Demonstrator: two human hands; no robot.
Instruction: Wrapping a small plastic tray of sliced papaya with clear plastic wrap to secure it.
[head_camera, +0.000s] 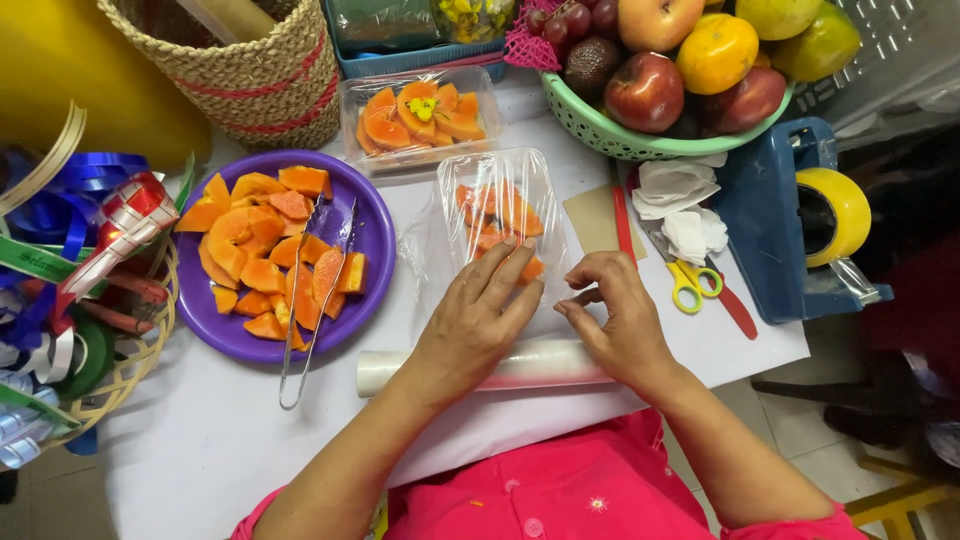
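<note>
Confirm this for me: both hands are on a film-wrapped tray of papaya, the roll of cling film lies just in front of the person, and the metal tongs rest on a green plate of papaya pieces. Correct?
Not quite. In the head view the plate under the tongs is purple, not green. The rest holds: the left hand and right hand are on the film-wrapped tray, and the roll of cling film lies just in front of the person.

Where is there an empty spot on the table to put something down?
Bare white tabletop lies at the near left, below the purple plate and left of the cling-film roll. A smaller strip shows right of the scissors, by the blue tape dispenser. The far side is crowded: woven basket, fruit bowl, wrapped papaya tray.
</note>
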